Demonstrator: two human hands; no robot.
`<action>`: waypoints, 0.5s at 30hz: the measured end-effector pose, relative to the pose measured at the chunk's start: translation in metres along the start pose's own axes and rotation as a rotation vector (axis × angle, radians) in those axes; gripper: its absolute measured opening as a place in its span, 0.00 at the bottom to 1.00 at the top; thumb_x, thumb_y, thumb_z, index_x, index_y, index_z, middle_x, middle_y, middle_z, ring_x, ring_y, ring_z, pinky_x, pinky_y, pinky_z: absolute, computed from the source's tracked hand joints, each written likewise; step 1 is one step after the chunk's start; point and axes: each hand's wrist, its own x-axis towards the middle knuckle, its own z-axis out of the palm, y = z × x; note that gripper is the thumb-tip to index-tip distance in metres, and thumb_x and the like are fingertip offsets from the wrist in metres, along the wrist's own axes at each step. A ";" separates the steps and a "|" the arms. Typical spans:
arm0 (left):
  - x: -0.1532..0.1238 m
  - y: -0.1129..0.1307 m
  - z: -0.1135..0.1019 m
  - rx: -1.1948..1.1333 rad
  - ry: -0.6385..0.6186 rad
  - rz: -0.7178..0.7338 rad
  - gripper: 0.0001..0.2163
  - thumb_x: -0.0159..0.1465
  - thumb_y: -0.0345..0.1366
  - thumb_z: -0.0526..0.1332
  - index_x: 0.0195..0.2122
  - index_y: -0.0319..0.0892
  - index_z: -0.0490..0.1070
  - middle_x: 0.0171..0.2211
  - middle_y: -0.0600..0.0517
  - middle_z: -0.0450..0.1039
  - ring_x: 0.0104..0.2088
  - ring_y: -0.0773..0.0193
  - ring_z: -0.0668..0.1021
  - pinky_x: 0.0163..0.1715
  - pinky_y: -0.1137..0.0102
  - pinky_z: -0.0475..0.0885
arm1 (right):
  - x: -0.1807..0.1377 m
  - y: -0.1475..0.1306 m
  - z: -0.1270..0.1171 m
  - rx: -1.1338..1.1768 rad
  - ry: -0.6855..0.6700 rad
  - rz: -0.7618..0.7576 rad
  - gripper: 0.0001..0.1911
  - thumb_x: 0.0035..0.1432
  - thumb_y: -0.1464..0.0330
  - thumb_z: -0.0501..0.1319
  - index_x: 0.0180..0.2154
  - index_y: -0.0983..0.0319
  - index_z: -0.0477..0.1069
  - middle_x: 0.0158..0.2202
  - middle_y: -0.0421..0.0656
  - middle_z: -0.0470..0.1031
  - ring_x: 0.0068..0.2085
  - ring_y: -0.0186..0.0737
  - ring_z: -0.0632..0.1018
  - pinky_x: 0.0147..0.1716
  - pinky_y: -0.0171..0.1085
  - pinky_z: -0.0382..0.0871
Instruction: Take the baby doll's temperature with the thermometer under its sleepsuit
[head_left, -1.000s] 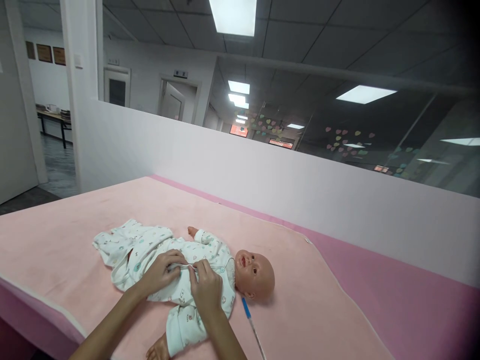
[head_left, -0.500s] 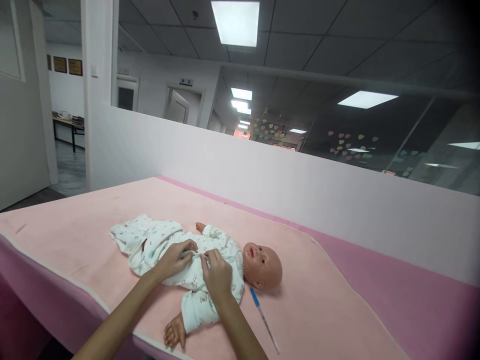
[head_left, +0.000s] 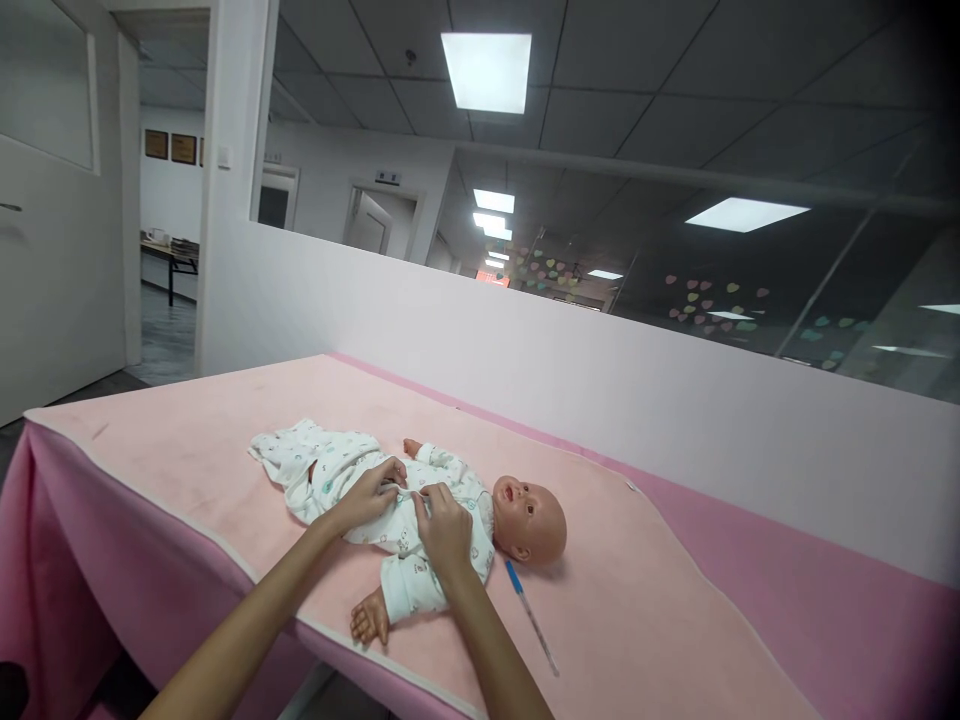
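A baby doll (head_left: 531, 522) lies on its back, its head toward the right, dressed in a white printed baby outfit (head_left: 409, 572). Over the doll's belly, my left hand (head_left: 371, 495) pinches the front edge of the outfit between thumb and fingers. Close beside it, my right hand (head_left: 444, 525) is closed on the same edge, nearer the doll's chest. The fingers hide whatever fastening may be there. One doll hand (head_left: 370, 617) sticks out of the near sleeve, and the other shows at the far sleeve.
A pink pad (head_left: 637, 610) covers the table under the doll. Near the doll's head lies a thin clear stick with a blue cap (head_left: 531, 615), apparently a thermometer. A low white wall (head_left: 465, 320) with glass above runs behind the table. A door (head_left: 60, 220) stands at the left.
The camera view has shifted, so the doll and table appear slightly farther right and higher. Both hands keep their hold at the outfit's front with little visible movement.
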 end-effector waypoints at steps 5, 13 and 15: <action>0.002 0.002 -0.001 -0.058 -0.023 -0.015 0.07 0.52 0.26 0.47 0.29 0.42 0.60 0.28 0.55 0.64 0.31 0.65 0.68 0.33 0.71 0.64 | 0.000 -0.001 0.000 -0.004 0.005 0.000 0.08 0.59 0.64 0.54 0.30 0.60 0.67 0.28 0.38 0.71 0.25 0.31 0.71 0.22 0.31 0.52; -0.005 0.004 0.000 0.405 0.076 0.116 0.05 0.57 0.35 0.55 0.31 0.43 0.68 0.33 0.52 0.69 0.37 0.61 0.69 0.40 0.66 0.62 | -0.005 0.001 -0.009 0.066 0.203 0.080 0.13 0.59 0.69 0.48 0.43 0.62 0.67 0.42 0.47 0.69 0.36 0.36 0.74 0.29 0.31 0.65; -0.009 0.004 0.002 0.499 0.108 0.134 0.06 0.57 0.37 0.56 0.32 0.43 0.69 0.34 0.51 0.69 0.38 0.59 0.69 0.41 0.65 0.62 | -0.015 0.006 -0.023 0.060 0.279 0.095 0.14 0.59 0.70 0.48 0.43 0.63 0.67 0.44 0.49 0.68 0.38 0.36 0.73 0.31 0.32 0.67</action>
